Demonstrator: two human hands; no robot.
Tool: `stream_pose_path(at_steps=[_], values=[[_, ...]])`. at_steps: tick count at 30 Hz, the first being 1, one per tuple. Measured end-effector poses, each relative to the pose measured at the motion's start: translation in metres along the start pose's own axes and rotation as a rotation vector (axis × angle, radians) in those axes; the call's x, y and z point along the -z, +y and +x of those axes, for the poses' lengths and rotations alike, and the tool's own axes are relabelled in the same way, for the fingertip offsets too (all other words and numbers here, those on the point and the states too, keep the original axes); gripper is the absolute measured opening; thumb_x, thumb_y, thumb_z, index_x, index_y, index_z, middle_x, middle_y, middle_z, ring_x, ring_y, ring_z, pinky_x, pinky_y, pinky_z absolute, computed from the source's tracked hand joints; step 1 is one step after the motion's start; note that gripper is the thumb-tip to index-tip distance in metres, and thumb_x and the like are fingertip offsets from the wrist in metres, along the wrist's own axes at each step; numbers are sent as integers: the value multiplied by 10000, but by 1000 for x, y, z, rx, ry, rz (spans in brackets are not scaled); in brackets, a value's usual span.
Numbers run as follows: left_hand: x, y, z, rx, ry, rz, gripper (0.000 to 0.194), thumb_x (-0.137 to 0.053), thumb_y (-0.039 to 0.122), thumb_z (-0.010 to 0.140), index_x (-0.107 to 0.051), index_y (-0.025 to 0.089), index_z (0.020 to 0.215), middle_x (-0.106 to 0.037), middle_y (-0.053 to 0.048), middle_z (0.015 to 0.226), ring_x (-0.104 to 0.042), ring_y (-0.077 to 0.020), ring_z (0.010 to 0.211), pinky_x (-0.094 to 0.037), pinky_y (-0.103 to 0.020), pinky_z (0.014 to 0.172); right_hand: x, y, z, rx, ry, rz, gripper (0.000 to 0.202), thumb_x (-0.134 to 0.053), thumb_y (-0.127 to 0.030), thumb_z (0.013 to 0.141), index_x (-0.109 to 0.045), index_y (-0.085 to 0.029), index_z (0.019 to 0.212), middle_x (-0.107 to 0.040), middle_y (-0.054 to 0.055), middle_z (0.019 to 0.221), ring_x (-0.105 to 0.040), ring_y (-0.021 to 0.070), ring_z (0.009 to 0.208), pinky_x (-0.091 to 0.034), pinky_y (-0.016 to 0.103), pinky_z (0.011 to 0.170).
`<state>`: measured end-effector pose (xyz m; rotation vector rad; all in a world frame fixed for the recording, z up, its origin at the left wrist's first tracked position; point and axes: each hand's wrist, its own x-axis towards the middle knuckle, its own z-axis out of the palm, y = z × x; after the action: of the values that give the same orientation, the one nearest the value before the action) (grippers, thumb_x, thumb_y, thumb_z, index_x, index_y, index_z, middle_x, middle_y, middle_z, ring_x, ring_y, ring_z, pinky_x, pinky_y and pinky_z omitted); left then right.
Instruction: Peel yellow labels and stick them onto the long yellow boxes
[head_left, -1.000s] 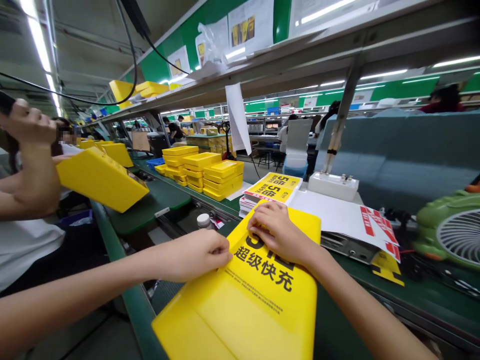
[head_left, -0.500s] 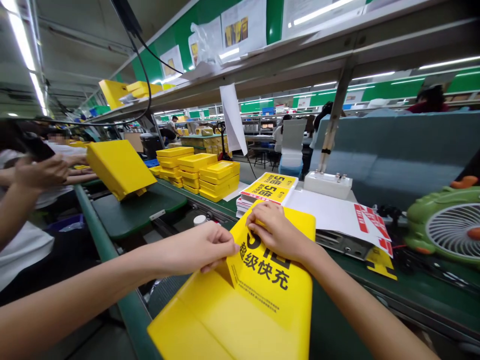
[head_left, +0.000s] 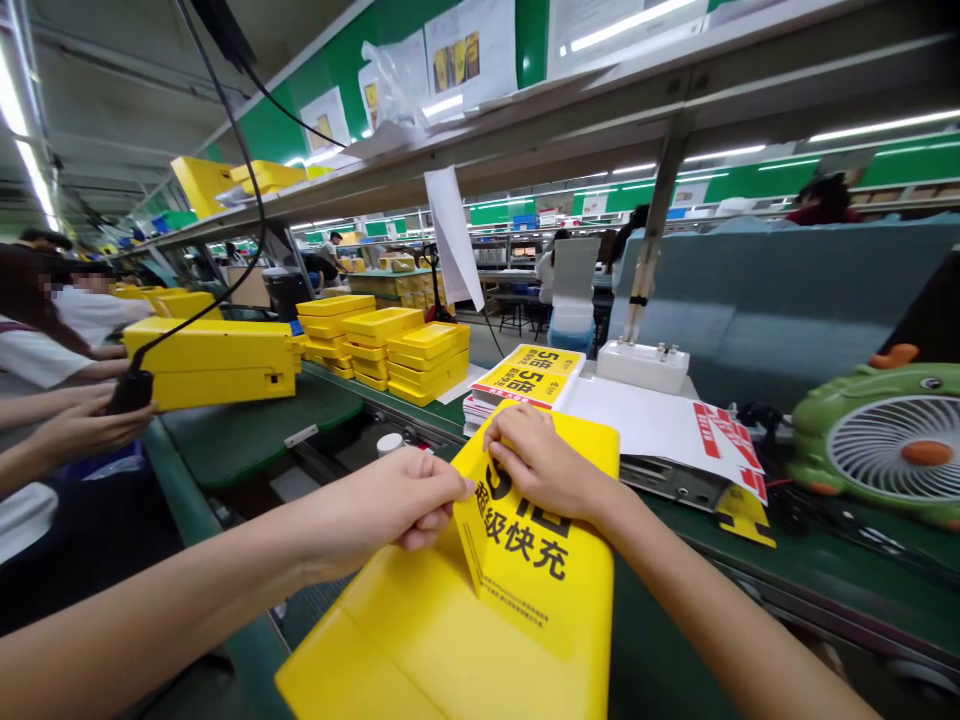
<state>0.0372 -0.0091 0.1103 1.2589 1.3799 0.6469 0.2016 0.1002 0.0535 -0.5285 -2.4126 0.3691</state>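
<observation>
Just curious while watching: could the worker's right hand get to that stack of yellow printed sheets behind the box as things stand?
Probably yes: the stack of sheets lies just beyond the right hand, nothing between, though it's pressing a label.
</observation>
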Motion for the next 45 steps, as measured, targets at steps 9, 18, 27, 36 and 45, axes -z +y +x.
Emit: stream_pose_path(at_steps=[9,18,27,36,45], values=[[-7,7,1,18,21,-75,373,-572,394,782,-321,178,608,-296,88,494,-194,-36,441,-153,-160,398,0,1,1,-68,71,134,240,-340,-249,947,-452,-219,1158,-479,59,1258,-408,178,1194,-311,403,1052],[11,-1,1,24,-8,155,425,-513,479,820,-380,160,572,-385,52,461,-305,-40,384,-206,-163,395,-6,10,5,-325,231,73,402,-307,-170,909,-390,-143,1301,-456,89,1352,-397,156,1255,-300,326,1109],[57,-38,-2,-4,245,534,572,-376,685,814,-454,175,567,-503,3,465,-437,-124,448,-347,-236,474,22,-49,-43,-590,-366,-162,827,-140,-706,848,-131,-130,1441,-41,63,1520,-20,228,1411,-40,468,1165],[23,-125,5,-53,264,-623,521,-481,611,798,-570,212,1120,-583,-65,1238,-441,-257,1249,-357,-375,1073,-34,-122,-21,-215,-445,87,716,-280,-580,906,-238,-84,1421,-138,168,1499,-88,315,1389,-164,511,1150],[18,-147,12,-184,-142,-762,544,-397,597,850,-492,293,1291,-502,5,1344,-374,-253,1308,-283,-393,1131,6,-60,0,-501,-221,-168,699,-431,-543,857,-332,-110,1397,-294,183,1462,-233,366,1351,-221,573,1125]])
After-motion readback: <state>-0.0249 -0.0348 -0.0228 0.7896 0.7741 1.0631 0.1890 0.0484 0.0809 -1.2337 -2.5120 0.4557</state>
